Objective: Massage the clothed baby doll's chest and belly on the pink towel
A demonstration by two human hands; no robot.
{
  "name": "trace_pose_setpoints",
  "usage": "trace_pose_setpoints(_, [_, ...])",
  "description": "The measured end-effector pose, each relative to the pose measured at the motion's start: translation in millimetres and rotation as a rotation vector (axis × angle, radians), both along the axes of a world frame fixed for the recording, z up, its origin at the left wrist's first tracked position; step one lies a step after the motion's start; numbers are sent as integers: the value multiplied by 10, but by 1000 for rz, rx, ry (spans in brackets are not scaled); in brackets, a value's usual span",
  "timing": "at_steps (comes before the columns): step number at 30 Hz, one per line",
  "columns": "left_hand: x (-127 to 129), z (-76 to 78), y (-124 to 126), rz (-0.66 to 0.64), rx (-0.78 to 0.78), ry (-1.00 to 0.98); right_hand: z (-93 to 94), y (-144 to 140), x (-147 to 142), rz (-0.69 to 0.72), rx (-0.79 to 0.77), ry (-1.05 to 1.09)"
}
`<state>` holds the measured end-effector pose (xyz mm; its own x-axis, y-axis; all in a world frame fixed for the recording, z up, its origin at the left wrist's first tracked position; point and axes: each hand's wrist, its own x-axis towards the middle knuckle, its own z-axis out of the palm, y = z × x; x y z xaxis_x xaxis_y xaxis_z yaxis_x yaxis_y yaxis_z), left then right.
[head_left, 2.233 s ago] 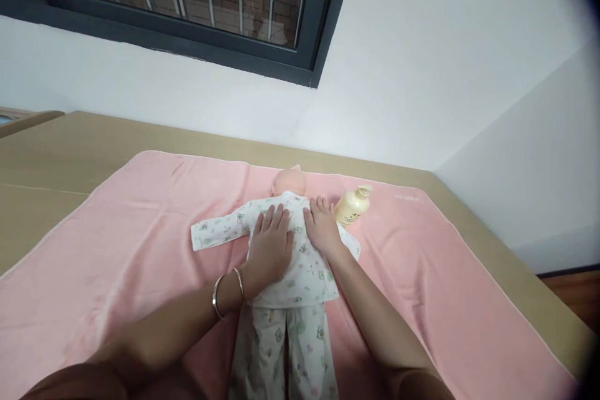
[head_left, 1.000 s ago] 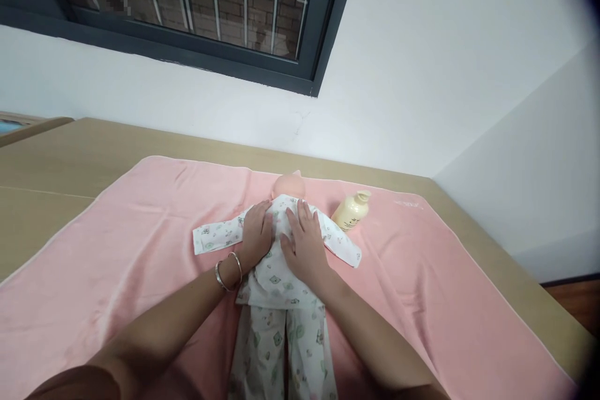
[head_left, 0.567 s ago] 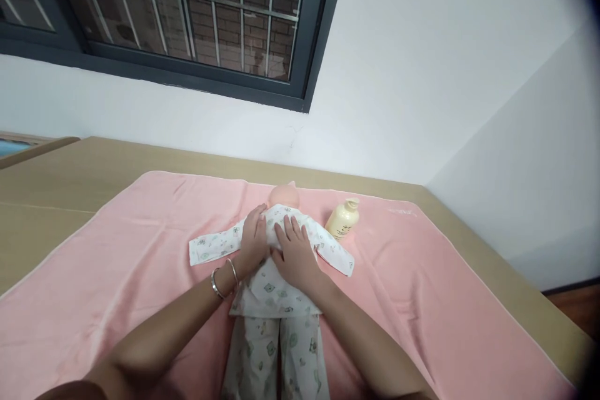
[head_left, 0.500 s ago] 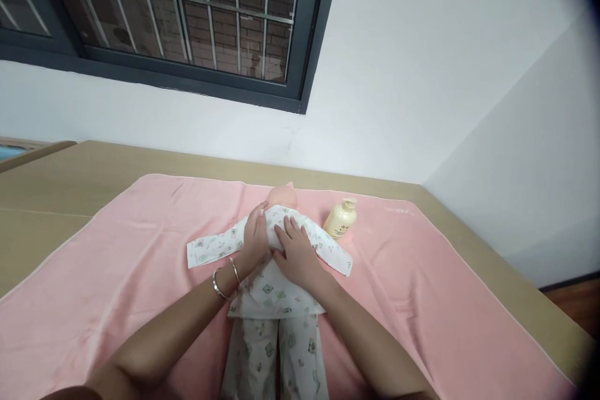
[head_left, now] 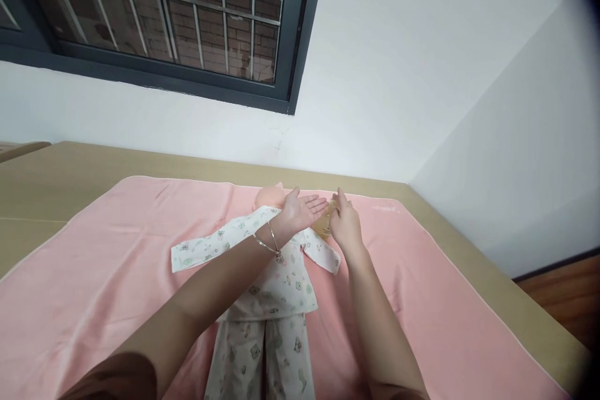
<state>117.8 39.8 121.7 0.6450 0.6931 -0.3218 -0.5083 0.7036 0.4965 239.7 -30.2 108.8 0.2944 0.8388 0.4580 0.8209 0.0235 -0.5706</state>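
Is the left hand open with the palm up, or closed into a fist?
Open. The left hand is held flat, palm up and fingers extended, beside the bottle that the right hand covers.

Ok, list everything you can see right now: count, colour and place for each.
doll: one, in white printed top and trousers, lying on the towel, head toward the wall
bottle: one, pale yellow, on the towel beside the doll's head, mostly hidden by the right hand
towel: one, pink, spread over the table
table: one, tan wood, against the wall
window: one, dark frame with bars, upper left
wall: white, behind the table
bracelets: two, silver, on the left wrist
left hand: one, open, palm up, above the doll's head
right hand: one, on the bottle; grip cannot be made out
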Motion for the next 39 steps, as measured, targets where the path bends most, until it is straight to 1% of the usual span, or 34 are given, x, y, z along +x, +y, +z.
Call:
trace_pose_setpoints(5, [127,-101,49,13,-32,-17,-58,54,-57,-72,9,-143])
trace_pose_setpoints(8, [87,-133,54,-12,-42,-7,-53,49,-107,-132,18,-190])
trace_pose_setpoints(10, [-16,-128,15,-42,-53,8,-22,46,-139,-167,10,-218])
trace_pose_setpoints(12, [-179,-112,-76,-66,-59,14,45,40,-181,-215,-28,-243])
trace_pose_setpoints(15, [-493,-89,-282,-99,-69,-7,194,13,-264,-313,-182,-227])
trace_pose_setpoints(17, [-712,-76,-424,-120,-93,-27,272,-11,-314,-321,-283,-195])
trace_pose_setpoints(18, [-814,-65,-489,-122,-108,-40,292,-21,-333,-302,-310,-187])
trace_pose_setpoints(20, [-993,-23,-603,-92,-126,-75,289,-41,-360,-243,-307,-211])
trace_pose_setpoints(23, [-1179,100,-749,-33,-122,-106,241,-100,-406,-155,-221,-268])
trace_pose_setpoints(25, [-1246,195,-832,-4,-119,-82,239,-195,-471,-68,-143,-235])
trace_pose_setpoints(28, [-1276,286,-929,105,-118,-10,302,-430,-642,122,-69,-84])
trace_pose_setpoints(31, [-1259,300,-991,203,-114,50,345,-686,-883,343,-18,5])
trace_pose_setpoints(33, [-1245,301,-1016,221,-85,47,320,-809,-1054,464,11,-12])
trace_pose_setpoints(35, [-1240,321,-1032,227,-68,46,263,-890,-1213,556,45,-57])
trace_pose_setpoints(37, [-1251,362,-1044,222,-91,68,207,-953,-1348,640,72,-102])
trace_pose_setpoints(39, [-1276,412,-1058,226,-99,86,175,-1018,-1453,731,60,-131])
